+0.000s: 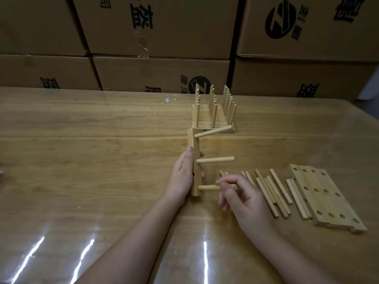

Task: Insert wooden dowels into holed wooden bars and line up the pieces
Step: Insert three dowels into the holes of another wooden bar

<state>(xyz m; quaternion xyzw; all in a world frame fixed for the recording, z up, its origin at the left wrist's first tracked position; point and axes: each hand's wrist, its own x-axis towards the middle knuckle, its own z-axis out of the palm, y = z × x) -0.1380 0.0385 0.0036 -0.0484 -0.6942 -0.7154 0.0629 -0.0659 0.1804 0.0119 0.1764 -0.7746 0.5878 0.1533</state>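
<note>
Head view showed a holed bar (194, 160) held on edge near the table's middle, the left hand (183, 177) wrapped around it. Two dowels (215, 159) already stuck out sideways from its upper holes. The right hand (240, 193) pinched a third dowel (208, 187) at the lowest hole, so the step looked like seating the last peg. Next it probably needed a firm straight push, then standing the piece beside the finished row (213, 111) behind. Loose dowels (272, 193) and blank bars (326, 197) lay to the right. The glossy wooden table (82, 150) backed onto stacked cardboard boxes (160, 27).
</note>
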